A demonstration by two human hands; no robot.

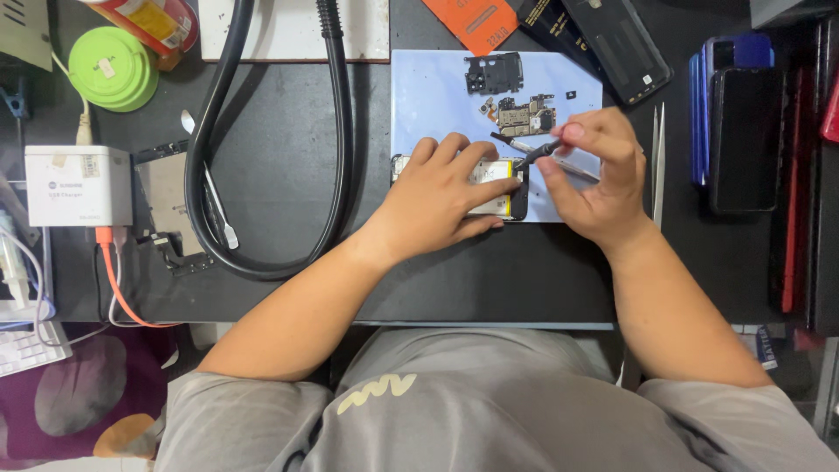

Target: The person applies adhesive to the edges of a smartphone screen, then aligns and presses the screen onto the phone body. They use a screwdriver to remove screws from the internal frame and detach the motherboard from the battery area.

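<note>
An opened phone (516, 188) lies on a light blue mat (428, 96), its yellow-edged battery showing. My left hand (441, 197) presses flat on the phone and covers most of it. My right hand (594, 175) grips a thin black tool (535, 155) like a pen, its tip at the phone's right end. On the mat above lie a circuit board (527, 116) and a black frame piece (494, 72).
A thick black hose (336, 157) loops across the dark desk. Metal tweezers (658, 153) lie right of the mat, stacked phones (738, 114) farther right. A white charger box (79, 185), a green round tin (114, 68) and another dismantled phone (168, 197) sit at left.
</note>
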